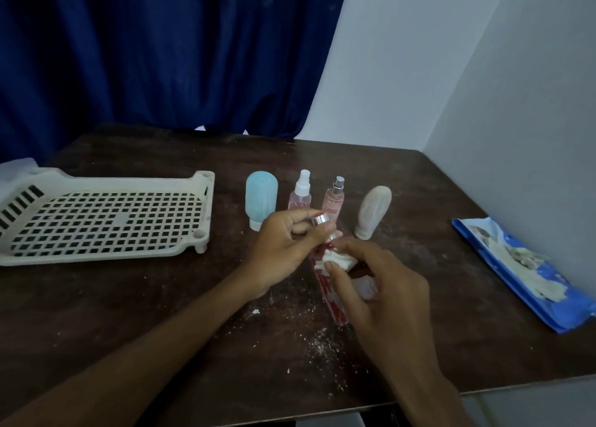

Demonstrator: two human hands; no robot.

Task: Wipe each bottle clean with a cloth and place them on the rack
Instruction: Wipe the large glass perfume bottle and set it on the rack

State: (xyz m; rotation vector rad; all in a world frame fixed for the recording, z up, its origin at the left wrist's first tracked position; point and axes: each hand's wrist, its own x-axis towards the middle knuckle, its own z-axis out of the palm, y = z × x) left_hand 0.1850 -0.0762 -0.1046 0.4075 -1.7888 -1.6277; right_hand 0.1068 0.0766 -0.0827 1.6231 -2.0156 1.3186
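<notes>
Above the table, left hand grips the bottle; right hand pinches cloth against illegible red lettering.

A slim, silver-capped red-printed bottle is held tilted with a white cloth pressed on it; a cream perforated plastic rack is set to its left.

Blue curtain, white walls, dark wooden table

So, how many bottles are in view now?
5. Four stand in a row: blue bottle, white-capped spray bottle, silver-capped spray bottle, beige bottle. The fifth, a red bottle, is held between the left hand and right hand. None is on the rack.
</notes>
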